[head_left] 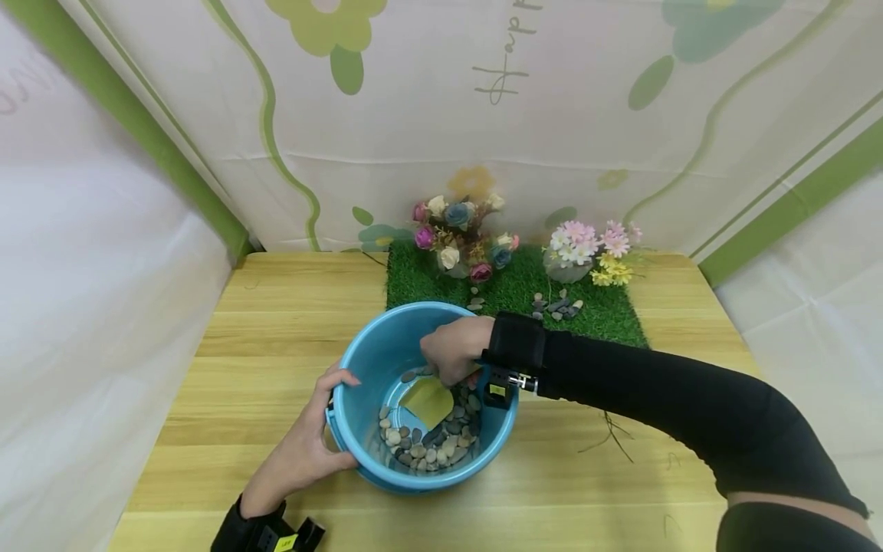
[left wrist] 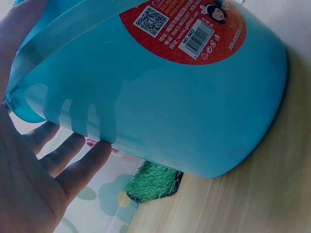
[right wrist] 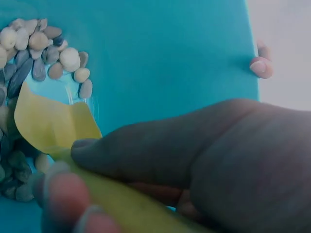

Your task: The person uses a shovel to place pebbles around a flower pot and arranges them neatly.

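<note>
A blue plastic bucket (head_left: 369,345) stands on the wooden table. My left hand (head_left: 306,441) holds its left side at the rim, with a fingertip (right wrist: 261,67) hooked over the edge in the right wrist view. Inside the bucket, my right hand (head_left: 457,349) grips the handle of a small yellow shovel (right wrist: 56,121), thumb on top. Its wide blade lies low among the pebbles (head_left: 417,452). These grey, white and tan stones cover part of the bucket's bottom, mostly along the near and right side. The far end of the handle is hidden.
Behind the bucket lies a green artificial turf mat (head_left: 607,322), with more pebbles (head_left: 557,307) on it. Two flower vases stand there, one with roses (head_left: 458,215), one with pink and yellow blooms (head_left: 579,241). Thin dark twigs (head_left: 612,433) lie on the table at the right.
</note>
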{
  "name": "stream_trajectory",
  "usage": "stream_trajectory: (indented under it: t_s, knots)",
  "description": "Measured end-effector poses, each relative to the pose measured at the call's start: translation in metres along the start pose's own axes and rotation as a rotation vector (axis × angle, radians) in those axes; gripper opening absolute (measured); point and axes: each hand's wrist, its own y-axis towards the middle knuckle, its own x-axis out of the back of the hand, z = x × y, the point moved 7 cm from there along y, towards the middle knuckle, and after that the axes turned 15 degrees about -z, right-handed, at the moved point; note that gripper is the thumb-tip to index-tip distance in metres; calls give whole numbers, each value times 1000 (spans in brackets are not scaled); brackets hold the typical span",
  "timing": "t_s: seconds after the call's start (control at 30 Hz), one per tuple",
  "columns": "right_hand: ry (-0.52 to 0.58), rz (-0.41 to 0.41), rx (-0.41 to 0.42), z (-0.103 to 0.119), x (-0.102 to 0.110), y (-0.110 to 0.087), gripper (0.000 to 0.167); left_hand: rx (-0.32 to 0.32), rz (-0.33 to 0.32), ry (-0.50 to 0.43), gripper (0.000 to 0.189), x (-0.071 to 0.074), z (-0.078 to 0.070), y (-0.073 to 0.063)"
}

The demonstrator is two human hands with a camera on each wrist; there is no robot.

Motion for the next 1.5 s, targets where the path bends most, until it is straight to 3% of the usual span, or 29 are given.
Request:
stream_trajectory:
  t_s: [0.13,0.4,0.53,0.73,1.17,1.5]
  knots:
    - [18,46,-1,-1,-4,3,50,2,-3,12,86,1,1,-1]
    - [257,144,69,0,-15,6,42,-6,8,-5,85,0,1,-1]
    - [280,156,81,-4,-15,7,39,-15,8,-7,85,0,1,-1]
    - [293,160,43,-9,-12,8,20,-36,12,-23,83,-1,3,-1]
    - [348,172,97,-6,-4,5,27,-10,17,-3,87,0,4,-1]
    - [374,202,119,-4,2,-2,23,-7,10,4,87,0,3,0]
